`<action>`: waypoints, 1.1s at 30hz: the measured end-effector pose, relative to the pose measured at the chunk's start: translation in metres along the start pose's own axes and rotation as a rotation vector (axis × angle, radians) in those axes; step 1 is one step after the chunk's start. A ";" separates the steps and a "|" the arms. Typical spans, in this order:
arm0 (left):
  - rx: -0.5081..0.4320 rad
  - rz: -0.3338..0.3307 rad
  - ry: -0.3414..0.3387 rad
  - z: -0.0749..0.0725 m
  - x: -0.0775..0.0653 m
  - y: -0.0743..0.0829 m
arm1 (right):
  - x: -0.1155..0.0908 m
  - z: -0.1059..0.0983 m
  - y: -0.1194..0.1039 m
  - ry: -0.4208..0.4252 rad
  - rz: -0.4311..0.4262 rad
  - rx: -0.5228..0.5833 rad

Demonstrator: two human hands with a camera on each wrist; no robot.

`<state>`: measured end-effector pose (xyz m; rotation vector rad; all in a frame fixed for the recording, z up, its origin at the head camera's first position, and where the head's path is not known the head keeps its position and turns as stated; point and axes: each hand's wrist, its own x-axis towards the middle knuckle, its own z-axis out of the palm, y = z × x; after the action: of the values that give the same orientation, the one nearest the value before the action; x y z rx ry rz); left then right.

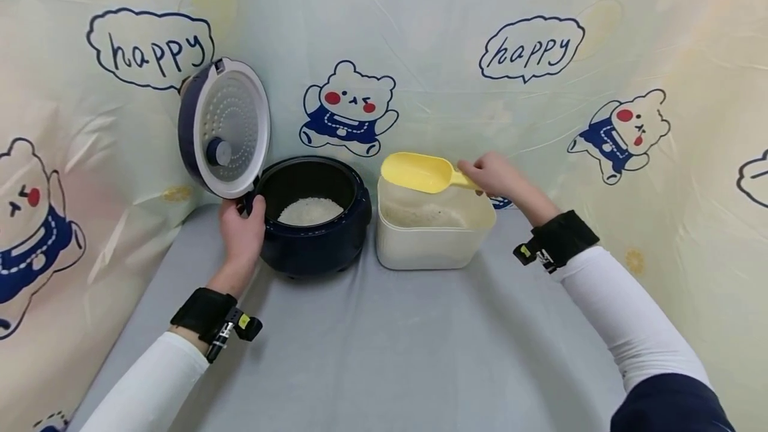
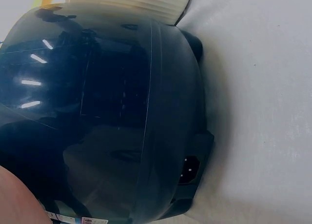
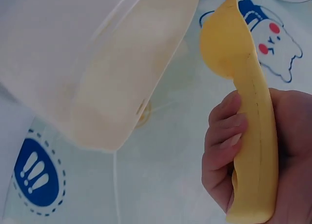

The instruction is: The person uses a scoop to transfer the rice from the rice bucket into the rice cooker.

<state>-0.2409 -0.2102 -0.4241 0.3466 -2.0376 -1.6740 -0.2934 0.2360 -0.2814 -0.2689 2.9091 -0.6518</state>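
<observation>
Yellow scoop (image 1: 420,172) held over the white rice container (image 1: 435,245), handle gripped in the curled fingers of the right hand (image 1: 495,175). Left hand (image 1: 243,232) wraps the side of the navy rice cooker (image 1: 315,245), lid (image 1: 225,129) upright, rice in the pot. Risk: a tilted scoop could spill grains onto the grey cloth (image 1: 384,352) crossing the gap; a brushed lid might drop.

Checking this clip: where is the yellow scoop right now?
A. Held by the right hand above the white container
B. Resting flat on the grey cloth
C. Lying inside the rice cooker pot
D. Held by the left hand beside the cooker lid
A. In the head view the right hand grips the handle of the yellow scoop above the open white container, while the left hand holds the side of the rice cooker.
</observation>
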 end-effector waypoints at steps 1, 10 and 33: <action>-0.002 -0.004 -0.001 0.000 0.000 0.000 | -0.002 -0.002 0.004 -0.001 0.015 -0.012; -0.004 -0.021 -0.002 0.000 0.000 0.001 | -0.016 -0.005 0.024 0.042 0.053 -0.174; 0.016 -0.022 0.005 -0.001 -0.003 0.004 | -0.014 0.030 0.007 0.187 0.016 -0.748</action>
<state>-0.2377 -0.2084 -0.4210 0.3794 -2.0512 -1.6692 -0.2752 0.2335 -0.3096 -0.2691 3.1972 0.4709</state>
